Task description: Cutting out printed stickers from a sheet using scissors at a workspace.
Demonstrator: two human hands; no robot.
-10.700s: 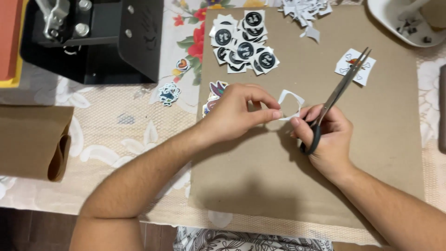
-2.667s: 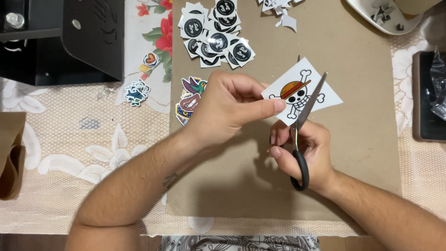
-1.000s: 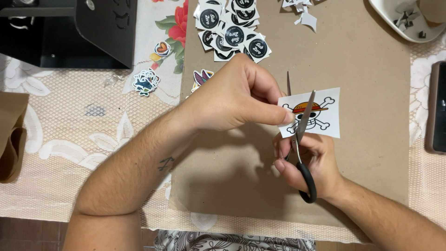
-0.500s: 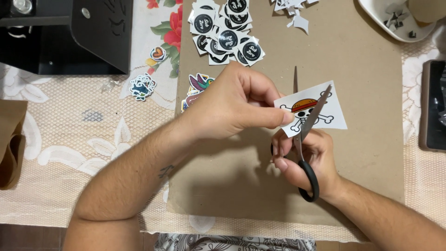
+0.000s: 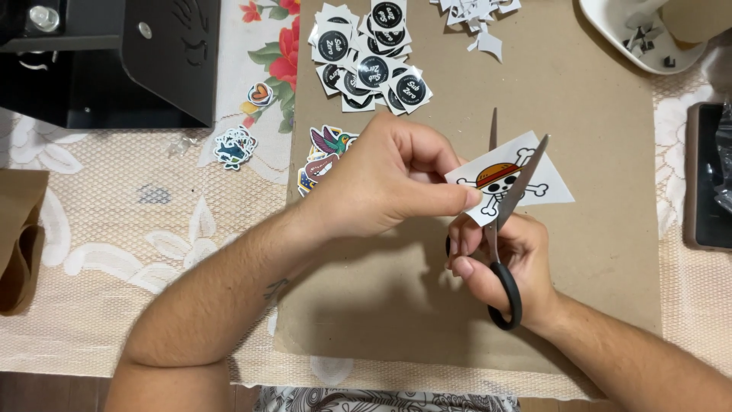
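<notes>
Sticker paper: a small white paper with a skull, crossed bones and a yellow hat is being held up just above the brown cardboard sheet, near its middle.
Left hand: the left hand is pinching the paper's left edge, with the fingers curling tight around it.
Scissors: the scissors are standing with the blades spread open like a V, and one blade is crossing over the paper.
Right hand: the right hand is sitting just under the paper, with its fingers wrapping around the black scissor handles.
Cut stickers: a pile of round black stickers on white squares is lying at the top of the cardboard, well apart from the hands.
Colour stickers: a bird sticker is peeking out beside the left hand, and a heart sticker and a blue sticker are lying on the flowery tablecloth.
Scraps: white paper bits are lying at the top edge.
Black machine: a black machine is sitting at the top left.
White bowl: a white bowl is sitting at the top right.
</notes>
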